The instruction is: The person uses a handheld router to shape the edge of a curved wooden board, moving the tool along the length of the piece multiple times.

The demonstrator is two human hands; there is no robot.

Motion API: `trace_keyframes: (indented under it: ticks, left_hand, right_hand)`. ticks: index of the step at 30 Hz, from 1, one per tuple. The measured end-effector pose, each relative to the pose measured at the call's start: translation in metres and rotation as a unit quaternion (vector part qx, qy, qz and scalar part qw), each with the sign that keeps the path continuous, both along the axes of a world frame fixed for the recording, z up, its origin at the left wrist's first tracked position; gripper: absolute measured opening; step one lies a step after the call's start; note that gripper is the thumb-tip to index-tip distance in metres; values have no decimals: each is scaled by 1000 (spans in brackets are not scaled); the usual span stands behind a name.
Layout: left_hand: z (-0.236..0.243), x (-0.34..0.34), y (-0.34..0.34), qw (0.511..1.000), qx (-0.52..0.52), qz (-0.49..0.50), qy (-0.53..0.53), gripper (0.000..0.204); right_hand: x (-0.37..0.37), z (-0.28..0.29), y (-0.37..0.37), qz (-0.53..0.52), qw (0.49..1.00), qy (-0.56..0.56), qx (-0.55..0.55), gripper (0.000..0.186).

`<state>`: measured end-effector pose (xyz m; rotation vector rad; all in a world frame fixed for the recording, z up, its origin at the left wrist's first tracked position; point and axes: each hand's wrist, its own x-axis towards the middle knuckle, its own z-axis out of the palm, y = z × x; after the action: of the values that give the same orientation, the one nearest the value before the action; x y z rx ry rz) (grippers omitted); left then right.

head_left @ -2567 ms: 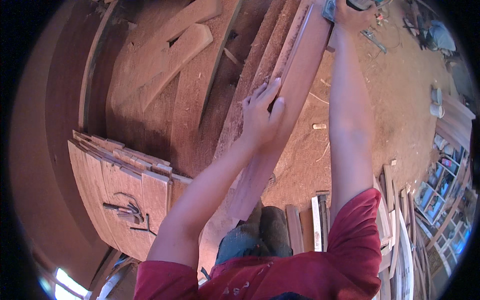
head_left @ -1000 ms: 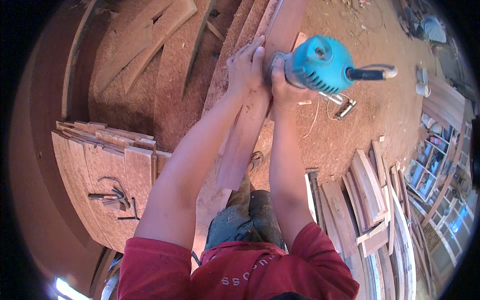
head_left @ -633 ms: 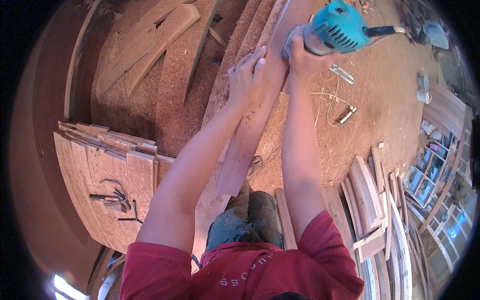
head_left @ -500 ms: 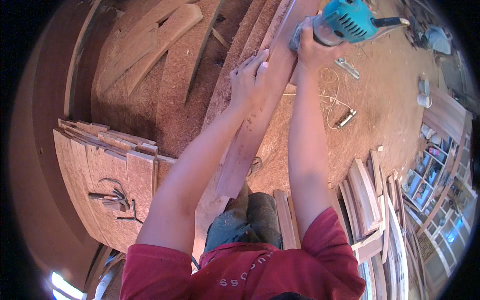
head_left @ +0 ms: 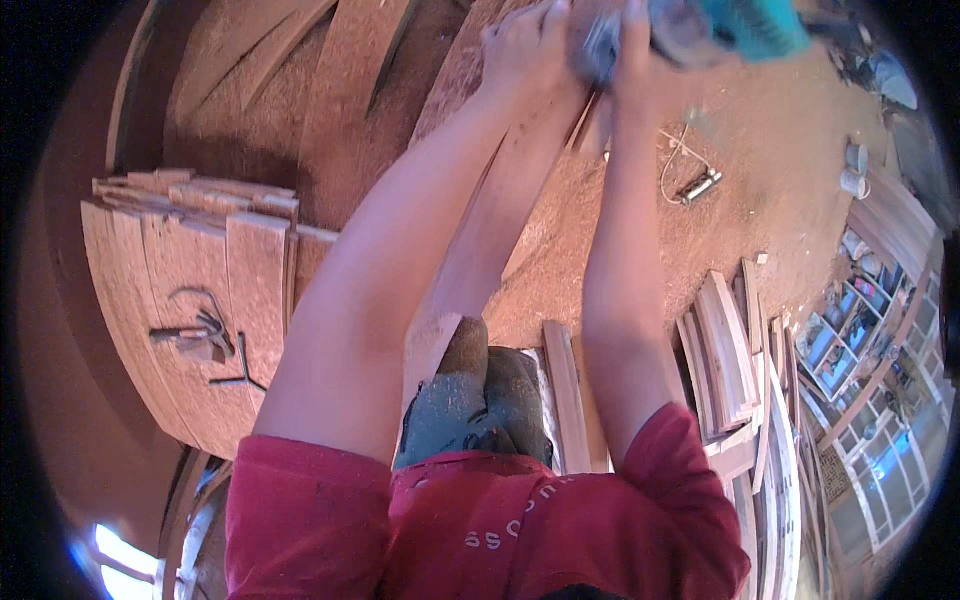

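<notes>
My right hand (head_left: 640, 85) grips a teal power router (head_left: 755, 25), which is smeared by motion at the top of the view. The router's grey base sits at the far part of a long reddish-brown board (head_left: 480, 240), close to its right edge. On the same board, just left of the router, lies my left hand (head_left: 527, 55), fingers stretched out and holding nothing. The board runs from near my legs away to the top of the picture. Where the router's base meets the wood is hidden by my hands and by blur.
Stacked planks (head_left: 185, 280) at the left carry a black clamp-like tool (head_left: 195, 335) and a T-shaped tool (head_left: 238, 362). Sawdust covers the floor, where a small metal tool (head_left: 698, 187) lies with a cord. Cut wood strips (head_left: 725, 350) are piled at the right.
My left hand has slid farther along the board, up beside the router. The router and my right hand have moved slightly away too, and the whole view has shifted.
</notes>
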<state>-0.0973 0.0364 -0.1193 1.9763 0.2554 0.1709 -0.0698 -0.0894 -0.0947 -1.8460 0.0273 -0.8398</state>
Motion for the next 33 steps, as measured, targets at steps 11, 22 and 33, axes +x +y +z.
trace_keyframes:
  ticks: [11, 22, 33]
  left_hand:
    - [11, -3, 0, 998, 51, 13, -33, 53]
    - [8, -6, -4, 998, 40, 7, -38, 54]
    - [10, -4, -1, 998, 63, 13, -23, 54]
  right_hand:
    - [-358, -44, 4, 17, 955, 295, -27, 74]
    - [-312, -73, 32, -13, 974, 224, -13, 62]
    - [-167, 7, 28, -12, 987, 15, -157, 47]
